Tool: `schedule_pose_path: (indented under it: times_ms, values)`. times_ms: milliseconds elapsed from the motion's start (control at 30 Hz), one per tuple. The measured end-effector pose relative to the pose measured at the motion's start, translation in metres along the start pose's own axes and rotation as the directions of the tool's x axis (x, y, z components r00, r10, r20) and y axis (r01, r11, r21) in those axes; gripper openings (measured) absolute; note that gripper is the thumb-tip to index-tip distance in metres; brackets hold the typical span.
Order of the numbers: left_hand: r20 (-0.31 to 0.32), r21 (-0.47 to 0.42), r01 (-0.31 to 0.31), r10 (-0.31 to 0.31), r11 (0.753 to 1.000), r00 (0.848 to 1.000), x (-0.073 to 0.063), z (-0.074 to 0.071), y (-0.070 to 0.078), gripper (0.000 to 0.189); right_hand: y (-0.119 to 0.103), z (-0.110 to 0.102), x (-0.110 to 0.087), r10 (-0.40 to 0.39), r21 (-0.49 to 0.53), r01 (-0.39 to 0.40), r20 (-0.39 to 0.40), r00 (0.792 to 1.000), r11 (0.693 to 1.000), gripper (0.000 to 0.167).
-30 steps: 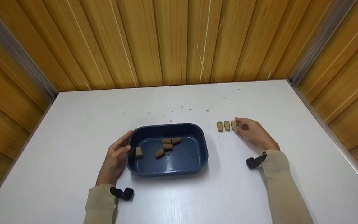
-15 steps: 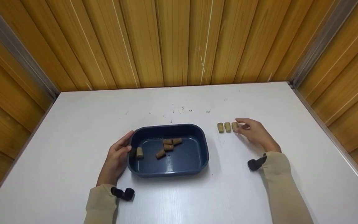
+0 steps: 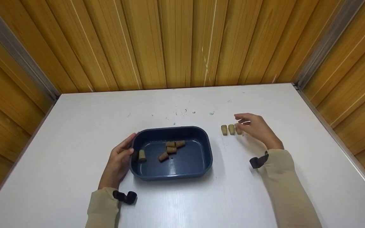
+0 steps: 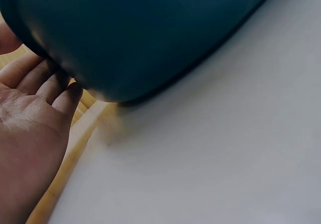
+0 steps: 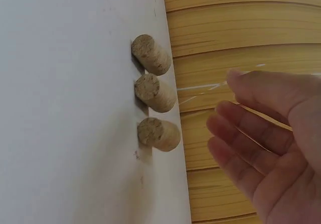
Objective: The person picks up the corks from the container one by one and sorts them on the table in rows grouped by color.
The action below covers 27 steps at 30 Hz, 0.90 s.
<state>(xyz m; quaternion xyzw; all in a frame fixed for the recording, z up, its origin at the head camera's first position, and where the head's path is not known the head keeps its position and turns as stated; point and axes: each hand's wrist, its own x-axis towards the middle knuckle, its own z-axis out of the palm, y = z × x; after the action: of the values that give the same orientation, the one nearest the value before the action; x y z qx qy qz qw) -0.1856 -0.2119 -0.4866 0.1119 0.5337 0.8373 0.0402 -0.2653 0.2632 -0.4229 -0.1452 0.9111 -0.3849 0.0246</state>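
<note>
A dark blue plastic tray [image 3: 173, 177] stands on the white table, gripped at its left end by my left hand [image 3: 118, 160], thumb on the rim and fingers along the outer wall. Inside lie several brown corks [image 3: 171, 150] and one paler cork [image 3: 142, 155] by the left wall. Right of the tray, three pale corks make a row: a left one [image 3: 224, 129], a middle one [image 3: 231, 129] and a right one [image 3: 239, 130]. My right hand [image 3: 255, 127] hovers over the right cork, partly covering it in the head view; in the right wrist view its loosely bent fingers [image 5: 246, 133] hold nothing.
The white table [image 3: 182, 205] has dark scuff marks behind the tray. Wood-look panel walls [image 3: 176, 44] enclose it at the back and both sides. Black camera mounts [image 3: 258, 162] sit on both wrists.
My right hand has let go of the right cork, rising and shifting slightly left and away. That cork stays in the row. Left hand and tray have not moved.
</note>
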Motion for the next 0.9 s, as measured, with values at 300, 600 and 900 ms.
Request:
schedule_pose_path:
  times_ms: [300,600,900]
  values:
    - [-0.014,-0.018,0.005,-0.006,1.000,1.000,-0.001,0.002,0.000,0.058,-0.041,0.006,0.012,-0.063,-0.028,0.065,0.064,0.996,0.998,0.038]
    - [-0.021,-0.008,-0.006,0.006,1.000,1.000,-0.001,0.003,0.001,0.056,-0.085,0.019,0.025,-0.165,-0.032,0.172,0.154,0.974,0.985,0.039]
    - [-0.027,0.022,-0.010,0.010,1.000,1.000,0.000,0.001,0.002,0.058,-0.120,0.039,0.039,-0.186,-0.044,0.205,0.268,0.945,0.978,0.039]
